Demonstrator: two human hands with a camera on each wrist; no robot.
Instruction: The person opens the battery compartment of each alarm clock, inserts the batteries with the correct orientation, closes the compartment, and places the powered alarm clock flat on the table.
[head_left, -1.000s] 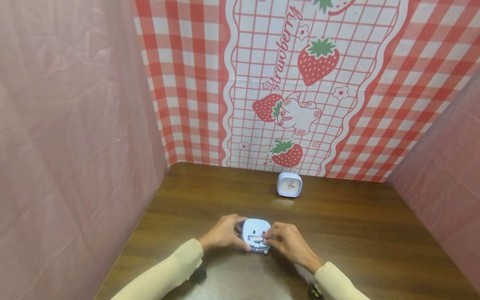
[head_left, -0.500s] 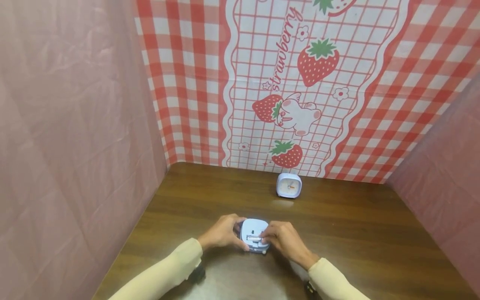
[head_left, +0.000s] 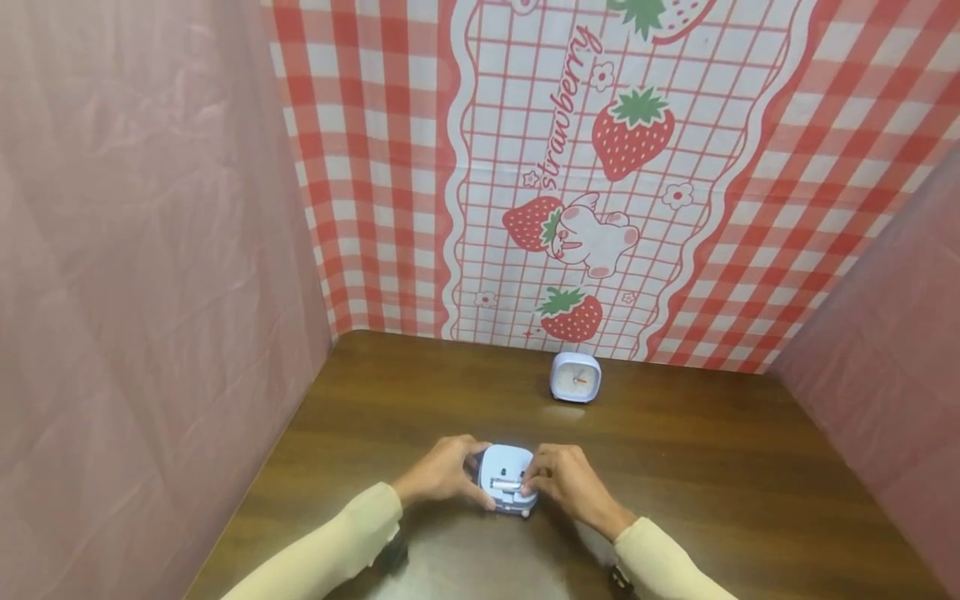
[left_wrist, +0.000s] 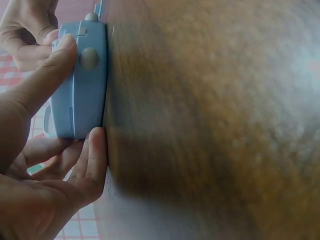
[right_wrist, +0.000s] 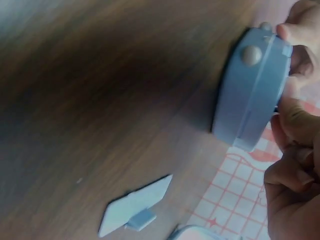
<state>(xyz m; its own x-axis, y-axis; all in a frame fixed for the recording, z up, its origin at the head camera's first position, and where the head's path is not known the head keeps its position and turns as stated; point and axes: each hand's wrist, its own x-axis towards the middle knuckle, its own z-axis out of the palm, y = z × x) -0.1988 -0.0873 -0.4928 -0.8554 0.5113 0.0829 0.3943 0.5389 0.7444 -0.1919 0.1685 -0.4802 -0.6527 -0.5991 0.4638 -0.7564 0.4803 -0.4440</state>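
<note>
A pale blue alarm clock (head_left: 507, 457) lies face down on the table, its back facing up. A battery (head_left: 505, 484) sits in the open slot in its back. My left hand (head_left: 442, 473) grips the clock's left side, thumb on the near edge. In the left wrist view its fingers (left_wrist: 92, 165) wrap the far end of the clock's body (left_wrist: 89, 107). My right hand (head_left: 564, 482) bends its thumb and forefinger at the battery's right end, pinching there. In the right wrist view, the clock (right_wrist: 247, 95) hides the battery, and the other fingers of the right hand (right_wrist: 295, 170) are curled.
A second pale lilac alarm clock (head_left: 575, 378) stands upright at the back of the brown table (head_left: 720, 467), by the strawberry-print cloth (head_left: 570, 167). In the right wrist view, a small flat pale piece with a tab (right_wrist: 135, 205) lies on the table. Pink cloth (head_left: 150, 250) hangs at the left.
The right hand has shifted slightly left over the clock's back, fingers staying at the battery's end. The left hand keeps its grip. The whole view has tilted slightly.
</note>
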